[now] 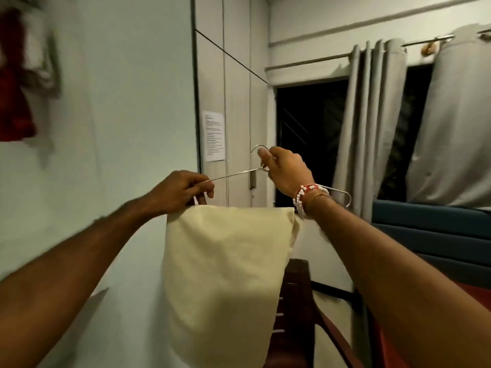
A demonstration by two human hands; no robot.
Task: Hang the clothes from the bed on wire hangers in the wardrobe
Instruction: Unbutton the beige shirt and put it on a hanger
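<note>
while the cream cloth (225,274) hangs draped over the wire hanger (233,174) at centre, the left hand (180,191) pinches its 9 o'clock arm and the right hand (287,171) grips the neck. draping looks finished; next the hook (258,146) needs a wardrobe rail, none in view.

A domestic bedroom is indicated. Grey curtains (372,115) are hung on a rod (305,61) over a dark window (310,115) at upper right; wardrobe doors (236,88) are seen at centre, a dark chair (295,301) below.
</note>
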